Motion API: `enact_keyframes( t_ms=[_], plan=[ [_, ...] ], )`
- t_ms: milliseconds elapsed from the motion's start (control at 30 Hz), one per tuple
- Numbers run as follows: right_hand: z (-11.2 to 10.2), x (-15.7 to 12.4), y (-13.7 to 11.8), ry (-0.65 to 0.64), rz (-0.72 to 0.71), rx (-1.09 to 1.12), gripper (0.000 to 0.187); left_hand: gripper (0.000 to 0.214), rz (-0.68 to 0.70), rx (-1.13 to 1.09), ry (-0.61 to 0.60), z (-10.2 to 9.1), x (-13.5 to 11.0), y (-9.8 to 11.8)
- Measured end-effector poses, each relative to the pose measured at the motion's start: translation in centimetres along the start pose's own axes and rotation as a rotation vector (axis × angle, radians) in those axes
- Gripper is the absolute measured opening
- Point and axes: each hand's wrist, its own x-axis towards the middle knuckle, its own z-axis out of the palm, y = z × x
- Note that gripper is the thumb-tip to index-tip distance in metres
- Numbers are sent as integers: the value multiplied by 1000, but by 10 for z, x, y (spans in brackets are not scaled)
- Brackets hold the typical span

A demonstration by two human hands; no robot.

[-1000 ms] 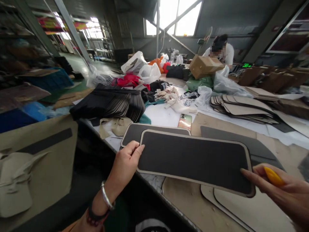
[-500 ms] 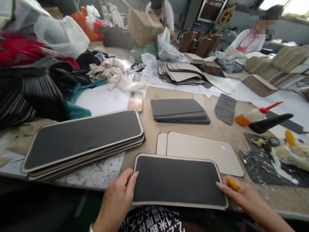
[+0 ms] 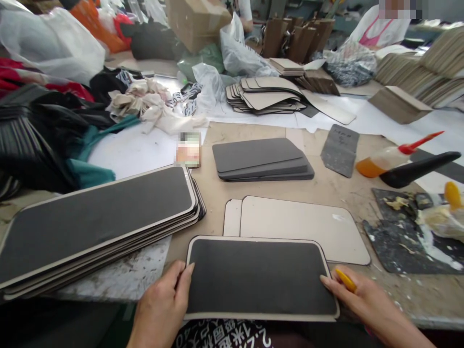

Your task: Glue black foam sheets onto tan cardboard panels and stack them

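A dark grey rectangular panel (image 3: 255,278) with rounded corners and a beige border lies across the table's front edge. My left hand (image 3: 163,299) is closed on its left edge, thumb on top. On the opposite edge, my right hand (image 3: 357,295) pinches the panel and also holds a yellow-handled tool (image 3: 345,280), whose other end is hidden. Just behind the panel lie beige boards (image 3: 297,227), partly covered by it. To the left is a stack of similar bordered panels (image 3: 101,212). Plain dark grey sheets (image 3: 261,157) lie farther back.
At right stand a bottle of orange liquid (image 3: 380,159) with a red nozzle, a black curved tool (image 3: 420,169) and a glue-smeared dark board (image 3: 395,241). Cloth and plastic bags (image 3: 54,43) crowd the back left. A person (image 3: 384,26) is across the table at right.
My view has tilted down and turned a little right, so the scene sits farther left and higher. Both hands keep hold of the panel, which stays at the table's front edge.
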Motion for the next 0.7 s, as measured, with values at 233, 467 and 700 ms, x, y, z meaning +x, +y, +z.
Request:
enact_keyframes(
  t_ms=[233, 467, 700],
  plan=[
    [-6, -3, -11, -13, -15, 98, 37, 25, 45, 35, -9, -1, 2, -7],
    [-15, -9, -24, -58, 14, 73, 31, 28, -98, 107, -137, -1, 6, -8],
    [-14, -10, -19, -57, -20, 9, 27, 31, -84, 160, -114, -8, 4, 1]
  ],
)
